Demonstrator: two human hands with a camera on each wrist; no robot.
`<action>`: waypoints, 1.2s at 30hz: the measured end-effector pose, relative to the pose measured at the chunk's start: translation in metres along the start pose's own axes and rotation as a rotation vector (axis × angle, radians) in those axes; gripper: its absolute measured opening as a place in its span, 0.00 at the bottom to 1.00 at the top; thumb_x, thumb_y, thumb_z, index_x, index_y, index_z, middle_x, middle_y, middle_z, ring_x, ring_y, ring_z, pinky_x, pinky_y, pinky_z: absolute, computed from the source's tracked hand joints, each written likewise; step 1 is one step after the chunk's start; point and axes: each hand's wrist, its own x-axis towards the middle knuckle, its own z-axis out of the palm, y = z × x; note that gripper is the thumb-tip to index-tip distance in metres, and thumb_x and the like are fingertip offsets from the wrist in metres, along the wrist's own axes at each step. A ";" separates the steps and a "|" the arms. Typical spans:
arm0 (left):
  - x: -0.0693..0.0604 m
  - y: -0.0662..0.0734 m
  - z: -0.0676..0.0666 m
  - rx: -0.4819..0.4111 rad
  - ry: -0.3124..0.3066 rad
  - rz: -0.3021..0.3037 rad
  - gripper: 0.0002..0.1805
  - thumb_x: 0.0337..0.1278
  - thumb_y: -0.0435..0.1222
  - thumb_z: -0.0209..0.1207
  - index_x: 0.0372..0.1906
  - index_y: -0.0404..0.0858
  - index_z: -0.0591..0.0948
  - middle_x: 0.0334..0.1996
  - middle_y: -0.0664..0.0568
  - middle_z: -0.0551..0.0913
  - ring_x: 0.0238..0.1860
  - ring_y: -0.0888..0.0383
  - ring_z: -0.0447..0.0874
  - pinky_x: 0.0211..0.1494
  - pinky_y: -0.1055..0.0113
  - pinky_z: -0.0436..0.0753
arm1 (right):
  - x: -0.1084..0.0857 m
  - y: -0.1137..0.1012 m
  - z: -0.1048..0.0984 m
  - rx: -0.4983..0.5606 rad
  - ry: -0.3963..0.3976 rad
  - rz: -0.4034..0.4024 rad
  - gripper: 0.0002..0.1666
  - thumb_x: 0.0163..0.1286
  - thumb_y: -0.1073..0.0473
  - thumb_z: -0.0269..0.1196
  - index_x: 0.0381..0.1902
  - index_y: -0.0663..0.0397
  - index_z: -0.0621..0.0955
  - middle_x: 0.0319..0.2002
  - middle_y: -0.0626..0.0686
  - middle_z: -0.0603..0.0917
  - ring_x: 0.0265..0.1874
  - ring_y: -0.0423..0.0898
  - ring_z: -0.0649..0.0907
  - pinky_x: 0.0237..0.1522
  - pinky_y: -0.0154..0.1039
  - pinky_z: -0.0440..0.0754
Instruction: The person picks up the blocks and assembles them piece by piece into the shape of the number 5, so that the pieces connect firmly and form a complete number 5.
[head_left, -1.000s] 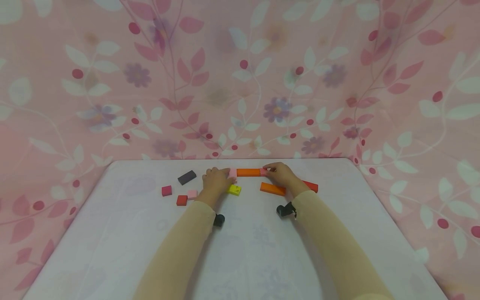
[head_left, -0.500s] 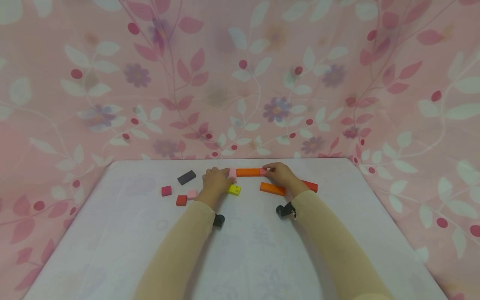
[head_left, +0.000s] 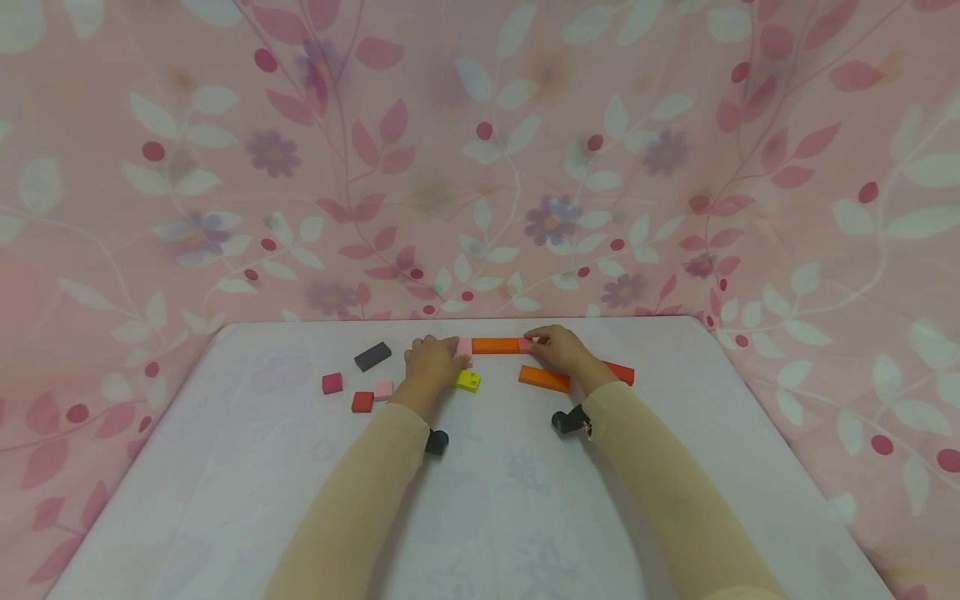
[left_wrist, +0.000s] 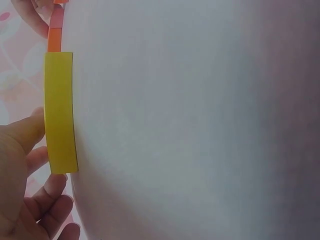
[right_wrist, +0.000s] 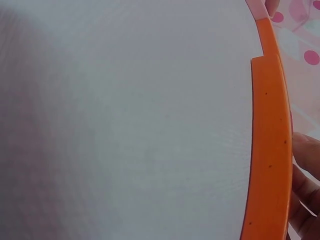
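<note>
Orange in colour, the bar [head_left: 495, 346] lies at 12 o'clock on the white counter [head_left: 491, 517], with a pale block [head_left: 464, 346] against its 9 o'clock end, pinched by the thumb and fingers of the left hand [head_left: 431, 365], and a pink block [head_left: 524, 345] against its 3 o'clock end, pinched by the right hand [head_left: 561, 348]. From the bar, a yellow block [head_left: 468, 381] sits at 7 o'clock, another orange block [head_left: 543, 378] at 4, and a red block [head_left: 620, 372], partly hidden, just past 3. Well apart, a grey block [head_left: 372, 357] lies at 9 o'clock, with 3 small cubes [head_left: 363, 402] between 8 and 9.
</note>
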 end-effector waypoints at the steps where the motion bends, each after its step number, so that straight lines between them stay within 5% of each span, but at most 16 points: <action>1: 0.000 0.000 0.000 0.000 -0.001 0.003 0.34 0.65 0.56 0.60 0.73 0.53 0.71 0.52 0.42 0.74 0.51 0.44 0.66 0.60 0.49 0.66 | 0.000 0.000 0.000 0.000 0.001 0.001 0.21 0.75 0.52 0.61 0.63 0.45 0.81 0.53 0.57 0.80 0.46 0.54 0.76 0.54 0.48 0.77; 13: -0.002 -0.002 -0.001 -0.017 0.012 0.050 0.32 0.66 0.55 0.59 0.72 0.51 0.73 0.54 0.43 0.75 0.52 0.45 0.67 0.62 0.48 0.66 | -0.001 0.001 0.001 0.005 0.022 -0.010 0.23 0.75 0.51 0.61 0.65 0.47 0.80 0.51 0.56 0.81 0.43 0.53 0.76 0.49 0.45 0.78; 21: -0.002 -0.007 0.000 -0.052 0.051 0.028 0.30 0.66 0.55 0.59 0.69 0.51 0.76 0.55 0.45 0.75 0.55 0.45 0.67 0.63 0.47 0.66 | -0.008 -0.001 -0.004 0.002 0.037 -0.031 0.22 0.74 0.51 0.63 0.63 0.49 0.81 0.48 0.56 0.80 0.43 0.53 0.77 0.48 0.44 0.78; 29: -0.015 -0.005 -0.006 0.018 0.087 0.060 0.27 0.66 0.54 0.58 0.64 0.46 0.80 0.51 0.44 0.76 0.52 0.45 0.69 0.61 0.48 0.68 | -0.017 0.001 -0.012 -0.048 0.020 -0.072 0.18 0.73 0.51 0.63 0.57 0.49 0.83 0.46 0.54 0.80 0.43 0.52 0.77 0.45 0.43 0.77; 36: -0.026 0.001 -0.009 0.075 0.053 0.046 0.29 0.64 0.56 0.60 0.64 0.47 0.80 0.50 0.44 0.76 0.51 0.46 0.68 0.59 0.50 0.70 | -0.030 -0.002 -0.013 -0.053 -0.023 -0.092 0.20 0.71 0.51 0.65 0.57 0.52 0.83 0.47 0.54 0.80 0.42 0.51 0.77 0.43 0.43 0.77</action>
